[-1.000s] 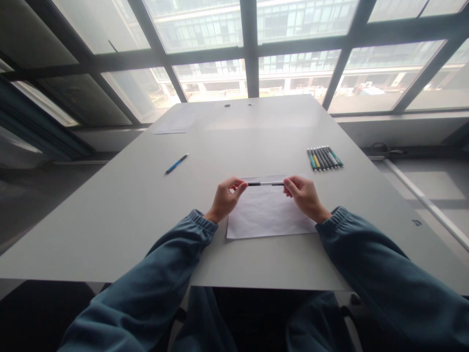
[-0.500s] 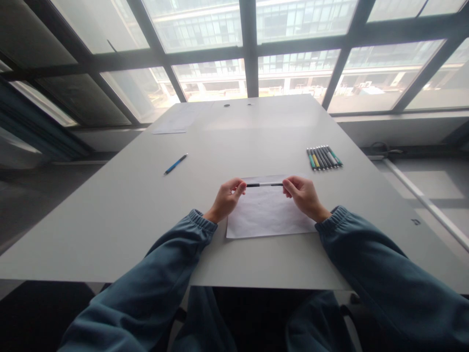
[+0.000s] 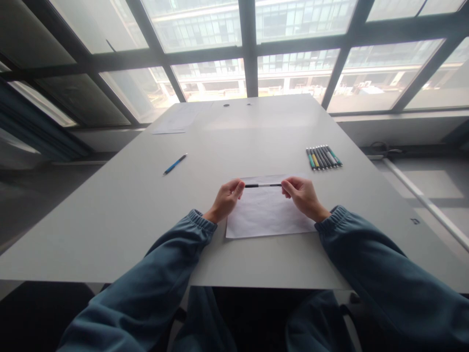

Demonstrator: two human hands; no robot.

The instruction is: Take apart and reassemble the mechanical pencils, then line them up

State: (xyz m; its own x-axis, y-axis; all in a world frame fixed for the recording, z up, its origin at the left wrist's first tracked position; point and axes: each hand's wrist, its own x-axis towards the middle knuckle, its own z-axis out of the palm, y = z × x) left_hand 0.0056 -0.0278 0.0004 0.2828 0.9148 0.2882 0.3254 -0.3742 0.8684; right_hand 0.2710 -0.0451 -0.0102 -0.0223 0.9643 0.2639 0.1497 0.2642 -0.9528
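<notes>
Between my two hands a slim pen (image 3: 263, 185) is held level, black toward the left and pale toward the right. My left hand (image 3: 226, 198) pinches its black end between thumb and fingers. At the other end, the thumb and fingers of my right hand (image 3: 303, 196) are closed on it. Both tips of the pen are hidden by my fingers. Below the pen lies a white sheet of paper (image 3: 271, 215), slightly wrinkled, its sides partly covered by my hands.
A blue pen (image 3: 175, 165) lies alone to the left on the white table (image 3: 120, 220). Several pens (image 3: 324, 158), mostly dark with green and yellow ones, lie side by side on the right. More paper (image 3: 174, 120) rests at the far left, near the windows.
Both hands and the pen appear almost unmoved, with only a very slight shift to the left. The grip at each end is the same.
</notes>
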